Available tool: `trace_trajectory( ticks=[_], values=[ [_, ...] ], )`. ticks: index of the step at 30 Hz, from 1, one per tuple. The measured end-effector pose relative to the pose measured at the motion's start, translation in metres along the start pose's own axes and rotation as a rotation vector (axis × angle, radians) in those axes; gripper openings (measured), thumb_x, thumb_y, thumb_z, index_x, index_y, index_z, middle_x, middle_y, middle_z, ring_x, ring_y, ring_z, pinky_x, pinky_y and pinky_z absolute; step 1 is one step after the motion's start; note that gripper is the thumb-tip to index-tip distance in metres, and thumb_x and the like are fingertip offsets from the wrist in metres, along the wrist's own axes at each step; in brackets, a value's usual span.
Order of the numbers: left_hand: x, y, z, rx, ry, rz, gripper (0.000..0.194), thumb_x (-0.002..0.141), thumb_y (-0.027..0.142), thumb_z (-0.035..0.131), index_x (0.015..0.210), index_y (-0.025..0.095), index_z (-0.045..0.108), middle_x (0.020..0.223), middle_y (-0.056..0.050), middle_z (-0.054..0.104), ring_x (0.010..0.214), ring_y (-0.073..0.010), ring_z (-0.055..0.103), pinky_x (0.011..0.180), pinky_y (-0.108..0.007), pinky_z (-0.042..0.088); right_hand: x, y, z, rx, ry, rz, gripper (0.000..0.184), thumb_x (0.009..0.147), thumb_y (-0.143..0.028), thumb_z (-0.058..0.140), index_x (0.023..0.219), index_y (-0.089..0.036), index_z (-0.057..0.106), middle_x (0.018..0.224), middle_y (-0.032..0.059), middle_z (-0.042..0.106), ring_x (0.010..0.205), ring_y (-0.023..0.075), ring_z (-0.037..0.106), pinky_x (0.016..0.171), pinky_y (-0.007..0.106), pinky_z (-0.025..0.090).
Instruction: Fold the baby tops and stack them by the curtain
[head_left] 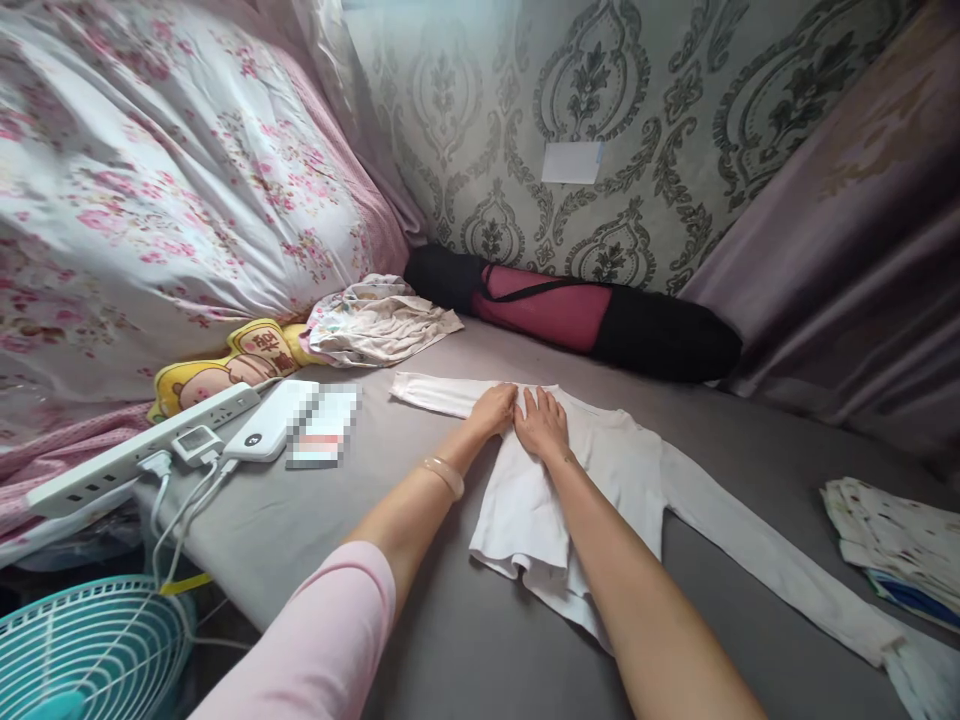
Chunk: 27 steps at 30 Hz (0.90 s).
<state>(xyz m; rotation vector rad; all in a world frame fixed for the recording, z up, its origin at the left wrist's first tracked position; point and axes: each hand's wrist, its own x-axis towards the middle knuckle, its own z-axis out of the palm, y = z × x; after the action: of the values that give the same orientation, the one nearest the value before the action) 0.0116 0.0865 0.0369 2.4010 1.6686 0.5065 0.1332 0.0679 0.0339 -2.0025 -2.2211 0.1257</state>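
A white long-sleeved shirt (pixel 615 470) lies spread on the grey bed surface, one sleeve stretched out to the left and the other toward the lower right. Its left side is folded over, and the hem is wavy near the front. My left hand (pixel 495 410), with a pale bangle on the wrist, has its fingers closed on the cloth near the left shoulder; the fingertips are partly hidden. Right beside it, my right hand (pixel 543 424) rests on the shirt with fingers spread and palm down.
At left are a power strip (pixel 150 450), a white power bank (pixel 271 420), cables, a yellow cushion (pixel 217 375) and a teal fan (pixel 82 650). Crumpled cloth (pixel 382 325) and a long black-and-red bag (pixel 555 308) lie by the wall. Folded clothes (pixel 892 535) sit at right.
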Motion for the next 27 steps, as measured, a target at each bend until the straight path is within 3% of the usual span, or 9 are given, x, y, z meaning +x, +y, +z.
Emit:
trace_trajectory(
  ticks=[4, 10, 13, 20, 24, 27],
  values=[
    [-0.011, -0.011, 0.002, 0.022, -0.023, -0.083, 0.046, 0.097, 0.027, 0.032, 0.137, 0.008, 0.044, 0.148, -0.02, 0.041, 0.139, -0.029, 0.034, 0.113, -0.046, 0.026, 0.0, 0.0, 0.001, -0.004, 0.01, -0.01, 0.059, 0.098, -0.046, 0.025, 0.149, -0.018, 0.033, 0.156, 0.0104, 0.028, 0.143, 0.0259, 0.021, 0.115, 0.04, 0.013],
    [-0.024, -0.038, -0.013, 0.128, -0.125, -0.266, 0.064, 0.097, 0.048, 0.025, 0.148, 0.01, 0.03, 0.156, -0.019, 0.023, 0.146, -0.0312, 0.017, 0.116, -0.05, 0.016, 0.002, 0.001, 0.001, 0.006, -0.013, -0.005, 0.06, 0.098, -0.046, 0.024, 0.15, -0.018, 0.032, 0.157, 0.0097, 0.026, 0.144, 0.0263, 0.019, 0.115, 0.04, 0.012],
    [-0.033, -0.059, -0.026, 0.163, -0.117, -0.403, 0.064, 0.097, 0.045, 0.023, 0.15, 0.008, 0.027, 0.157, -0.022, 0.02, 0.146, -0.0336, 0.015, 0.115, -0.051, 0.015, 0.002, 0.002, 0.001, 0.019, -0.012, -0.009, 0.06, 0.098, -0.047, 0.024, 0.15, -0.018, 0.032, 0.157, 0.0097, 0.026, 0.144, 0.0263, 0.019, 0.115, 0.04, 0.012],
    [-0.053, -0.105, -0.046, 0.226, 0.065, -0.616, 0.061, 0.094, 0.031, 0.027, 0.148, 0.004, 0.028, 0.154, -0.024, 0.027, 0.144, -0.031, 0.023, 0.114, -0.048, 0.021, 0.003, 0.003, 0.003, 0.02, -0.005, -0.013, 0.06, 0.098, -0.047, 0.024, 0.15, -0.018, 0.033, 0.157, 0.0093, 0.026, 0.144, 0.0257, 0.019, 0.115, 0.04, 0.012],
    [-0.058, -0.113, -0.046, 0.232, 0.139, -0.694, 0.057, 0.095, 0.029, 0.026, 0.147, 0.004, 0.031, 0.154, -0.024, 0.027, 0.143, -0.0324, 0.024, 0.112, -0.05, 0.025, 0.003, 0.002, 0.002, 0.017, -0.009, -0.016, 0.06, 0.098, -0.047, 0.025, 0.15, -0.018, 0.033, 0.157, 0.0096, 0.026, 0.144, 0.0261, 0.019, 0.115, 0.04, 0.012],
    [-0.059, -0.11, -0.05, 0.275, 0.164, -0.66, 0.055, 0.095, 0.025, 0.028, 0.144, 0.001, 0.034, 0.153, -0.027, 0.025, 0.143, -0.0364, 0.023, 0.11, -0.056, 0.023, 0.003, 0.002, 0.003, 0.013, 0.004, -0.016, 0.06, 0.098, -0.046, 0.025, 0.149, -0.017, 0.034, 0.157, 0.0104, 0.027, 0.143, 0.0267, 0.02, 0.115, 0.04, 0.012]
  ],
)
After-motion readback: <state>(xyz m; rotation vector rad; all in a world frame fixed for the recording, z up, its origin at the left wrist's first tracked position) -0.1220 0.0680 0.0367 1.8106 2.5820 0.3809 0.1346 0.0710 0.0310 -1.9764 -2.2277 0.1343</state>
